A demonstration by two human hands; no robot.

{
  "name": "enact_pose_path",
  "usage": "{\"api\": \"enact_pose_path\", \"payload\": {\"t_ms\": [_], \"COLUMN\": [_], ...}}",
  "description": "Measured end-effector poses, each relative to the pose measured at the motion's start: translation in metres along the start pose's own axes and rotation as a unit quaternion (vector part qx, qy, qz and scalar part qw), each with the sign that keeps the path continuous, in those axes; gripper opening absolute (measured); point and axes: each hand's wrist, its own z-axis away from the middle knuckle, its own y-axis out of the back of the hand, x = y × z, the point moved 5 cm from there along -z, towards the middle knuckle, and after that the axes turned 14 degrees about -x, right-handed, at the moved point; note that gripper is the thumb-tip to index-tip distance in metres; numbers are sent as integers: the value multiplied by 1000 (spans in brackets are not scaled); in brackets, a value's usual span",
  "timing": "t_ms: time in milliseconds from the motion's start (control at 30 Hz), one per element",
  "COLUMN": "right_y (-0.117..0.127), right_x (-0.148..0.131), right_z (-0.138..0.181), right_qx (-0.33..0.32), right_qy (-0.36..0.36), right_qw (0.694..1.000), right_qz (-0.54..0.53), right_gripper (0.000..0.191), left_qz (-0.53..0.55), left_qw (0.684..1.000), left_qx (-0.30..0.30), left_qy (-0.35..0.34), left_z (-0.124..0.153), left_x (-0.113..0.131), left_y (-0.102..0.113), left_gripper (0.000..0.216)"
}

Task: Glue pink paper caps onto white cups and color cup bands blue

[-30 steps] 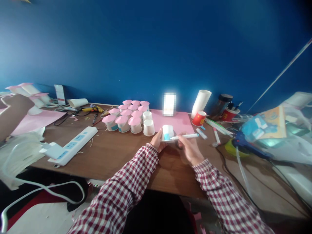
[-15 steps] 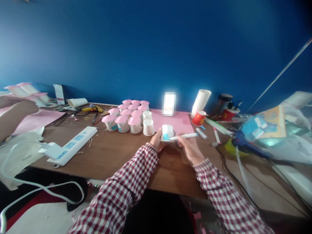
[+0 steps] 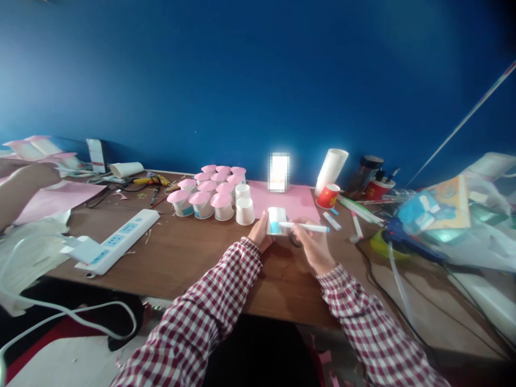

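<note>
My left hand [image 3: 260,232] is closed on a white paper cup [image 3: 277,216] from its left side, just above the table's front half. A light blue coloured patch marks the cup's lower left face. In my right hand [image 3: 312,242] is a white marker pen [image 3: 310,228] with a light blue end; its tip points left at the patch, and whether it touches the cup I cannot tell. Left of the cup, two upside-down plain paper cups [image 3: 244,212] stand beside several cups with pink paper tops [image 3: 221,200], some with blue patches.
Behind the cup lies pink paper [image 3: 300,201]; a bright blurred-out screen stands there. A red cup [image 3: 328,196], tall cup stack [image 3: 332,169], glue gun [image 3: 411,242] and plastic bags lie right. A power strip [image 3: 121,242] and another person's arm [image 3: 30,188] are left.
The cup in my left hand has become slightly more upright. The marker has shifted a little to the right in my right hand and lies flatter. The other person's arm has moved slightly.
</note>
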Motion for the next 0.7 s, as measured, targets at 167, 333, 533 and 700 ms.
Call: {"api": "enact_pose_path", "payload": {"t_ms": [167,333,533,700], "right_y": [-2,-4,-3,-3], "right_x": [-2,-5,-5,-4], "right_z": [0,0,1,0], "right_qx": [-19,-24,-25,-21], "right_qy": [7,13,9,6], "right_qw": [999,998,998,998], "right_qz": [30,60,66,52], "right_gripper": [19,21,20,20], "left_qz": [-4,-6,0,-7], "left_qw": [1000,1000,1000,1000], "left_qx": [-8,9,2,0], "left_qy": [-3,-4,-6,2], "left_z": [-1,-1,0,-1], "left_x": [-1,0,1,0], "left_y": [1,0,-2,0], "left_gripper": [51,49,48,49]}}
